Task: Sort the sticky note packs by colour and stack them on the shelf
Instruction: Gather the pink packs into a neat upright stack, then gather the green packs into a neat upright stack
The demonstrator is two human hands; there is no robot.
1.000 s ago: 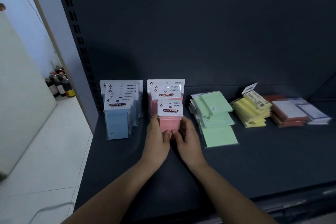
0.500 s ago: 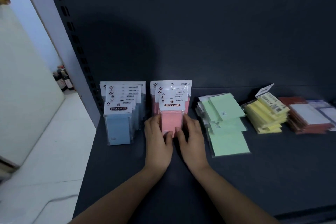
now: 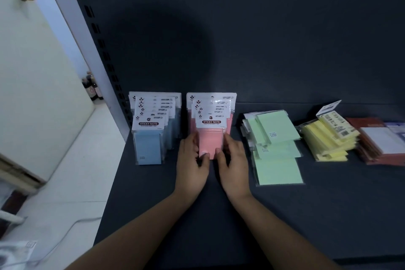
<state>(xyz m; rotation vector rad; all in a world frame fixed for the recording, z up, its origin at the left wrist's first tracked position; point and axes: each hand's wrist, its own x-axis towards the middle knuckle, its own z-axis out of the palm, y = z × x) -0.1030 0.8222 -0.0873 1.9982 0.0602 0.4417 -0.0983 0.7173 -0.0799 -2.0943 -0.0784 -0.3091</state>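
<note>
The left grip (image 3: 192, 156) and right grip (image 3: 232, 155) are pinching the front pink pack (image 3: 211, 138) by its side edges, where it is standing before the pink row (image 3: 226, 103) on the shelf (image 3: 219, 215). It is probably handling light and stiff, its plastic sleeve slippery, so edge-holding is looking safest.

One wide-angle head view looks forward and down onto the dark shelf (image 3: 285, 215) from close above its front edge, facing its back panel (image 3: 263, 28); left of the shelf, its upright (image 3: 94, 28) and the floor (image 3: 65, 182) show.
</note>
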